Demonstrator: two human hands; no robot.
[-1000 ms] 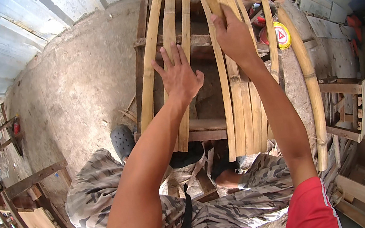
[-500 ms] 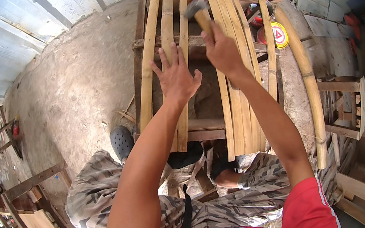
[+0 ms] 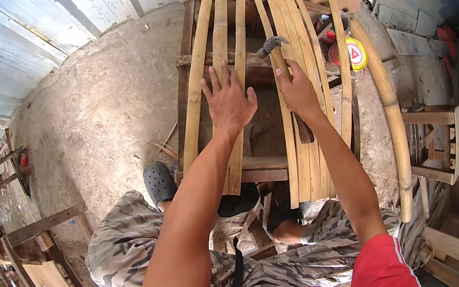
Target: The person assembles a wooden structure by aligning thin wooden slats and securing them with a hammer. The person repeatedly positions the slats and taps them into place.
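Head view: left hand (image 3: 229, 102) lies flat, fingers spread, on bamboo slats (image 3: 223, 60) across a wooden frame (image 3: 186, 60); right hand (image 3: 297, 92) grips a hammer (image 3: 271, 48) over neighbouring slats.

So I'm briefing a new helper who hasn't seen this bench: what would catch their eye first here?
Probably the bamboo slats fanned lengthwise over a wooden frame at top centre. The left hand lies spread flat on them, while the right hand grips a hammer. A yellow-lidded tin sits to the right.
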